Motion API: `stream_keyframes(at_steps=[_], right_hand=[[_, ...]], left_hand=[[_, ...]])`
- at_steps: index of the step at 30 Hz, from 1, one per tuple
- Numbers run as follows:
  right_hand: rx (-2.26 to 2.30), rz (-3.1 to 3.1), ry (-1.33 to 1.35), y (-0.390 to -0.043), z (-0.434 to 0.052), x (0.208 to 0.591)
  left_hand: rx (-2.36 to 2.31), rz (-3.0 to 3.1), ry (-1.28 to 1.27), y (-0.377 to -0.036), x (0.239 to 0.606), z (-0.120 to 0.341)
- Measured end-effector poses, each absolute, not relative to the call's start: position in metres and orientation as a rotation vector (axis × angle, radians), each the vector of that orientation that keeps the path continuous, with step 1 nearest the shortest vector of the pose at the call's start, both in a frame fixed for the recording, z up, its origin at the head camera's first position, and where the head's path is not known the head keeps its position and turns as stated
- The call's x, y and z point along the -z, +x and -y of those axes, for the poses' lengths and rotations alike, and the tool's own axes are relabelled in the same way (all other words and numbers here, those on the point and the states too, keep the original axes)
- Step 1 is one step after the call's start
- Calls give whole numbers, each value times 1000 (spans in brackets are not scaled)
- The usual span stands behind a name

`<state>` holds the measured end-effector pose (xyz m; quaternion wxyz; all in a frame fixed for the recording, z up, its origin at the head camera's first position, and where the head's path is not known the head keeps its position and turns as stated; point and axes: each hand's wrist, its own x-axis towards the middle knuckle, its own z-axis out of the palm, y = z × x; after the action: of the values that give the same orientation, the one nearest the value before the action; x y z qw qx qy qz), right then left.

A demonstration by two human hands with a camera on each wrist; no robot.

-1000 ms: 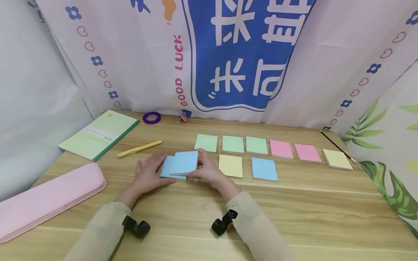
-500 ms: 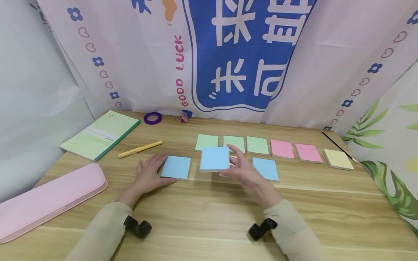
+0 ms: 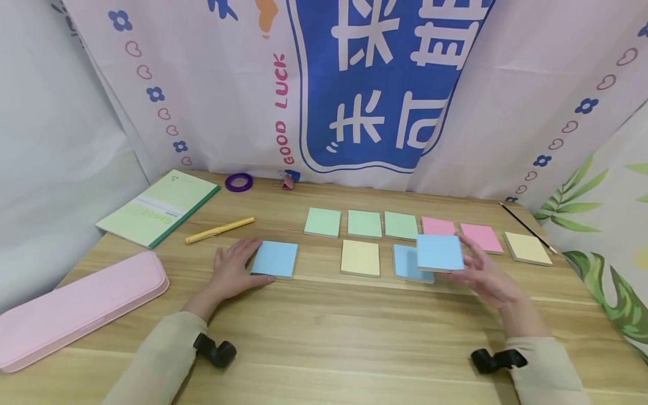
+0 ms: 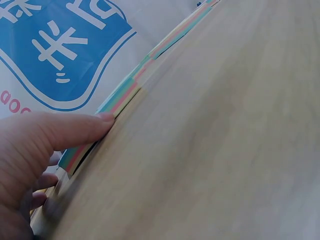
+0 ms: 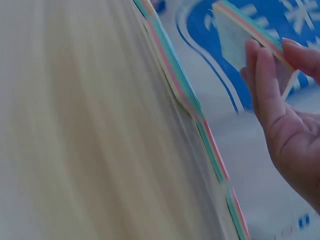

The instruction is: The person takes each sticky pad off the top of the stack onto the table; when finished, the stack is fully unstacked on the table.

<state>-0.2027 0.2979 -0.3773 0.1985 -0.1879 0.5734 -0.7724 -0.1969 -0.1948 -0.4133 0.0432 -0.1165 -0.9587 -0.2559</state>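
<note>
My right hand (image 3: 488, 275) pinches a blue-topped sticky note pad (image 3: 439, 252) by its right edge, raised above the table. In the right wrist view, the thumb lies on one face of that pad (image 5: 250, 31) and the fingers on the other; layered coloured sheets show along its side. Below it, another blue pad (image 3: 405, 265) lies partly covered from sight. My left hand (image 3: 235, 268) holds a third blue pad (image 3: 275, 259) flat on the table, fingers at its left side and thumb along the near edge. A yellow pad (image 3: 360, 258) lies between these.
Behind is a row of green (image 3: 323, 222), pink (image 3: 481, 238) and yellow (image 3: 527, 248) pads. A pencil (image 3: 527, 228) lies far right. Leftward are a yellow pen (image 3: 220, 230), notebook (image 3: 159, 207), purple tape roll (image 3: 238, 181) and pink case (image 3: 83, 309). A printed cloth (image 3: 228, 84) hangs behind.
My right hand has lifted its blue pad off the left one and carried it rightward, past the yellow pad, to over the right-hand blue pad. My left hand has stayed in place.
</note>
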Motion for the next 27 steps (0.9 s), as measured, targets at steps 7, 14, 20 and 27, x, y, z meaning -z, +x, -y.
stream_keyframes(at_steps=[7, 14, 20, 27], right_hand=[[2225, -1462, -557, -197, -358, 393], [2136, -1519, -471, -194, -370, 407], [1951, -1938, -307, -190, -359, 399], [1389, -2549, -176, -184, -348, 379]], left_hand=[[766, 2947, -351, -198, 413, 195], [768, 2946, -355, -197, 413, 197], [778, 2949, -361, -198, 413, 200], [771, 2968, -367, -196, 413, 203]])
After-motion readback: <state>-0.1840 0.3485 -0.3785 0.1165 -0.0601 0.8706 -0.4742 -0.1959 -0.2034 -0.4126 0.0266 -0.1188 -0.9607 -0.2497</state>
